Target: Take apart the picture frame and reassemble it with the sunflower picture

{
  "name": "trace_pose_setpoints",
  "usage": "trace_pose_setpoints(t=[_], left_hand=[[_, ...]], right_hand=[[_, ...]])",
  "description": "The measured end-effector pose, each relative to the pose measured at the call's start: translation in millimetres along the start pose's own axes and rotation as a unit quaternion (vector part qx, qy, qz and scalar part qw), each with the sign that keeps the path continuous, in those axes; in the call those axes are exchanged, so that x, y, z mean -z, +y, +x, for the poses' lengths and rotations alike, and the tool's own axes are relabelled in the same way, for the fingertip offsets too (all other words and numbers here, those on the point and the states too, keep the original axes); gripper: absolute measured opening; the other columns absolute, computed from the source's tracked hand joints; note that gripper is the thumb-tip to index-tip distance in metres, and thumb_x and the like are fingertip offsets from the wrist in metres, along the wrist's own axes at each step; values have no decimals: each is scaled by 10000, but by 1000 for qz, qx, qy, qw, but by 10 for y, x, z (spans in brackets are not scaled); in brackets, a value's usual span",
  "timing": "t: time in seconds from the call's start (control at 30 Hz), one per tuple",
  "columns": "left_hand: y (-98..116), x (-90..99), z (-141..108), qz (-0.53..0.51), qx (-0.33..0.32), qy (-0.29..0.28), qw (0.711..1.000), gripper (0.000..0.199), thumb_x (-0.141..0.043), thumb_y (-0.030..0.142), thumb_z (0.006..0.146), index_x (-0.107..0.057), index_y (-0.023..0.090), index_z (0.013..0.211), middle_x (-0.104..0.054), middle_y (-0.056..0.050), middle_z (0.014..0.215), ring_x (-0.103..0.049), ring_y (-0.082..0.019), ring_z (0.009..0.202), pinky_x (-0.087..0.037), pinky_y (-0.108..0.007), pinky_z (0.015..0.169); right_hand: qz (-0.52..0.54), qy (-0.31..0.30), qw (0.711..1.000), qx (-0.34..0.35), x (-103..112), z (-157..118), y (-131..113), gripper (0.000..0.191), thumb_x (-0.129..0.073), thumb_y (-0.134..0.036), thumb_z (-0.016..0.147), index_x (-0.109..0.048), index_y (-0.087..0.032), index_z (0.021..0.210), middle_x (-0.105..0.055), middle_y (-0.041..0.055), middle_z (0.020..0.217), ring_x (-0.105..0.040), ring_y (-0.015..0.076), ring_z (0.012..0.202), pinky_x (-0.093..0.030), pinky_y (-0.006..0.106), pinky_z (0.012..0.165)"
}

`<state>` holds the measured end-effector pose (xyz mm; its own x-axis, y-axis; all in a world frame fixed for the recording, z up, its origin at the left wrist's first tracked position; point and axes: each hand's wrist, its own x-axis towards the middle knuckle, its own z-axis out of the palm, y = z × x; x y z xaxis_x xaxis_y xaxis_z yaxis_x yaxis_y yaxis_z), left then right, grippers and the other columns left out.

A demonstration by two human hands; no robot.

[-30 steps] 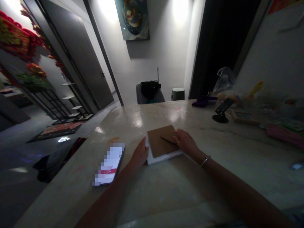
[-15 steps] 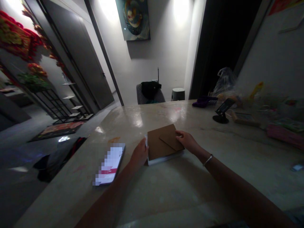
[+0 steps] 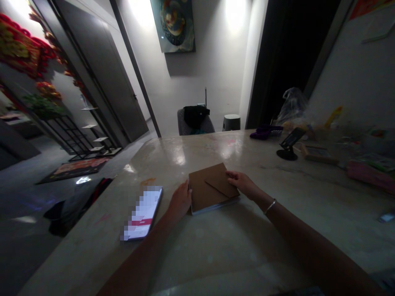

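A brown kraft envelope (image 3: 205, 191) lies flat on white sheets (image 3: 212, 209) at twelve o'clock on the stone worktop (image 3: 216, 255). The left hand (image 3: 180, 201) curves against its left edge, whether gripping I cannot tell; the right hand (image 3: 242, 183) lies open, fingertips (image 3: 231, 175) on the flap (image 3: 220, 185). A pixelated phone (image 3: 142, 213) lies at eight o'clock from the envelope, a black phone stand (image 3: 286, 144) at two o'clock.
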<state>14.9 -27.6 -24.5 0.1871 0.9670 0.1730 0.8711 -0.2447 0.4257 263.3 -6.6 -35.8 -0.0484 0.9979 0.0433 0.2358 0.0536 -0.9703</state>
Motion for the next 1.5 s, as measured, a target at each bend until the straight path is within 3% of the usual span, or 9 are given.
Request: trace_pose_setpoints(t=[0.23, 0.33, 0.53, 0.77, 0.9, 1.1, 1.37, 1.5], left_hand=[[-14, -19, 7, 18, -12, -1, 1000, 435, -313, 191, 844, -381, 91, 1262, -481, -141, 1283, -456, -186, 1168, -322, -337, 1008], [-45, -54, 25, 42, -11, -5, 999, 415, -309, 189, 845, -419, 87, 1232, -481, -146, 1286, -439, -197, 1188, -314, -356, 1017], [-52, -71, 23, 67, -19, -8, 998, 401, -317, 180, 843, -450, 80, 1208, -486, -157, 1281, -439, -208, 1194, -321, -377, 1020], [-32, -61, 26, 93, -15, -15, 995, 409, -309, 174, 849, -444, 68, 1221, -480, -157, 1286, -432, -200, 1200, -310, -348, 1026], [-35, -56, 31, 98, -24, -13, 995, 402, -308, 169, 848, -460, 98, 1214, -496, -132, 1277, -448, -196, 1185, -327, -352, 1013], [7, -4, 9, 91, -38, -19, 995, 417, -305, 171, 848, -469, 49, 1211, -515, -157, 1247, -470, -199, 1155, -335, -332, 1005], [0, -5, 29, 113, -44, -18, 992, 405, -319, 174, 844, -485, 71, 1199, -540, -143, 1221, -492, -194, 1133, -349, -330, 996], [6, -5, 48, 129, -54, -12, 990, 402, -309, 183, 848, -483, 71, 1192, -443, -144, 1323, -411, -197, 1217, -313, -335, 1028]], right_hand=[[-38, -32, 999, -1, 3, -45, -69, 460, -507, -129, 734, -524, -117, 1193, -583, 84, 1182, -573, 187, 1032, -443, 322, 895], [-119, -40, 992, -3, 16, -57, -93, 459, -495, -135, 750, -507, -87, 1206, -607, 100, 1142, -592, 198, 996, -457, 313, 861], [-310, -29, 948, 65, -6, -103, -140, 379, -436, -157, 811, -559, -115, 1166, -600, 106, 1150, -573, 198, 1034, -418, 289, 895], [-406, -36, 909, 87, -41, -141, -182, 373, -370, -256, 867, -565, -163, 1172, -608, 95, 1142, -582, 202, 1013, -420, 290, 870], [-435, -49, 895, 83, -39, -125, -139, 376, -358, -282, 871, -566, -193, 1172, -609, 76, 1145, -577, 207, 1021, -424, 297, 856], [-453, -57, 888, 59, -11, -126, -125, 381, -340, -340, 874, -559, -257, 1173, -605, 47, 1159, -577, 218, 1015, -443, 315, 809], [-513, -48, 856, 39, -39, -103, -172, 413, -306, -368, 888, -450, -272, 1264, -629, 84, 1104, -600, 221, 957, -447, 317, 747], [-517, -42, 854, 37, -60, -85, -166, 401, -310, -373, 885, -468, -273, 1240, -639, 80, 1081, -607, 221, 941, -449, 315, 735]])
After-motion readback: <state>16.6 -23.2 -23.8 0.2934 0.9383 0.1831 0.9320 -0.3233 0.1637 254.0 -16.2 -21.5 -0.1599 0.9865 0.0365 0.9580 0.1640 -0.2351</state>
